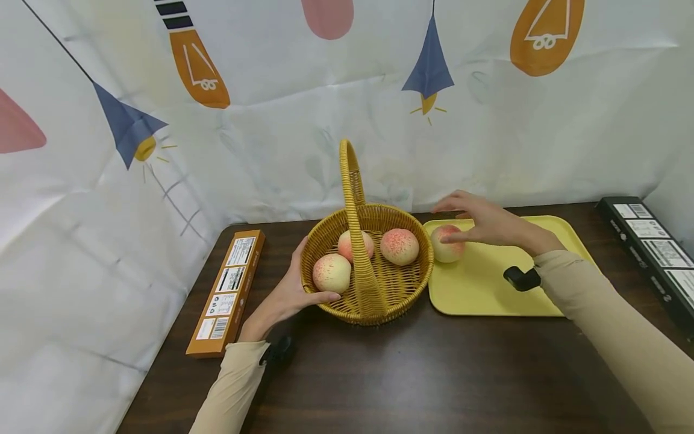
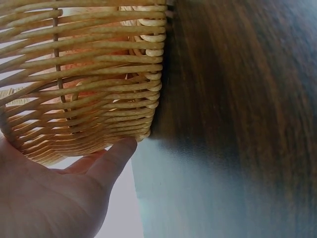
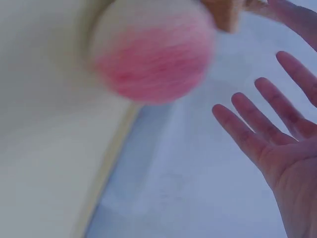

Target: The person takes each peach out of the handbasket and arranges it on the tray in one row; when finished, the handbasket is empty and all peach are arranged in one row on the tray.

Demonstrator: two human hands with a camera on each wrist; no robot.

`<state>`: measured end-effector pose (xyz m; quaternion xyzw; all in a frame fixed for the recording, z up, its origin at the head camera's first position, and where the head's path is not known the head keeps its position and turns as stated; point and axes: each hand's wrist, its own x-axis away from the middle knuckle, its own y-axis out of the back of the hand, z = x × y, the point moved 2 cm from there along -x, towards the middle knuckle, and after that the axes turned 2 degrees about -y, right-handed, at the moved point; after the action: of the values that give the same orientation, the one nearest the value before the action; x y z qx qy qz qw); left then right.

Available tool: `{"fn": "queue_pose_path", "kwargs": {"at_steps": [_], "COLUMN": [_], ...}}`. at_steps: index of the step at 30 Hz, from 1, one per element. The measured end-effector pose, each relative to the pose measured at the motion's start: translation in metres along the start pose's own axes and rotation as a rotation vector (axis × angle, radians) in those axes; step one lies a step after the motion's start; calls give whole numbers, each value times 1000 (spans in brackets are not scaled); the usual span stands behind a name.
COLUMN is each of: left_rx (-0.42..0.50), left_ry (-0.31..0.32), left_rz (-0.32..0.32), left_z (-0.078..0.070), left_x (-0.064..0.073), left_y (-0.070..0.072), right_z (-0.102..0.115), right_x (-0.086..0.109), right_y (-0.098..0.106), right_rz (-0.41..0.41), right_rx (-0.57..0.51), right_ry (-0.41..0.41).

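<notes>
A yellow wicker basket (image 1: 401, 289) with a tall arched handle stands mid-table, holding three peaches: a pale one (image 1: 332, 273), one behind the handle (image 1: 348, 244) and a redder one (image 1: 399, 246). My left hand (image 1: 284, 293) holds the basket's left side, thumb along the front rim and fingers around the outside. In the left wrist view, the thumb (image 2: 116, 158) lies against the weave. Another peach (image 1: 446, 248) sits at the left end of the yellow tray (image 1: 488, 289). Over it hovers my right hand (image 1: 488, 223), its fingers spread apart from the peach in the right wrist view.
An orange box (image 1: 228, 295) with white labels lies left of the basket. At the table's right edge lies a black labelled box (image 1: 647, 253). A patterned white cloth (image 1: 303, 150) hangs behind the dark wooden table (image 1: 379, 386).
</notes>
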<state>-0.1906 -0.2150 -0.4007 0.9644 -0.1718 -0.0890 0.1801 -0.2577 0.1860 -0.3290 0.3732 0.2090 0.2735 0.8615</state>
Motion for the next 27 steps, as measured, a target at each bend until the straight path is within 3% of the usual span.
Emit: {"fn": "queue_pose_path", "kwargs": {"at_steps": [3, 6, 11, 14, 19, 27], "left_rx": [-2, 3, 10, 3, 26, 12], "left_ry": [5, 9, 25, 34, 26, 32], "left_rz": [-2, -4, 0, 2, 16, 5], "left_z": [1, 1, 0, 0, 0, 1], "left_x": [1, 1, 0, 0, -1, 0], "left_y": [1, 1, 0, -1, -2, 0], "right_z": [24, 43, 57, 56, 51, 52], "right_x": [-8, -18, -34, -41, -48, -51], "right_y": [2, -5, -28, -42, -60, -76], "right_rz": [-19, -12, 39, 71, 132, 203], "right_rx": [-11, 44, 126, 94, 43, 152], "right_ry": [50, 132, 212, 190, 79, 78]}}
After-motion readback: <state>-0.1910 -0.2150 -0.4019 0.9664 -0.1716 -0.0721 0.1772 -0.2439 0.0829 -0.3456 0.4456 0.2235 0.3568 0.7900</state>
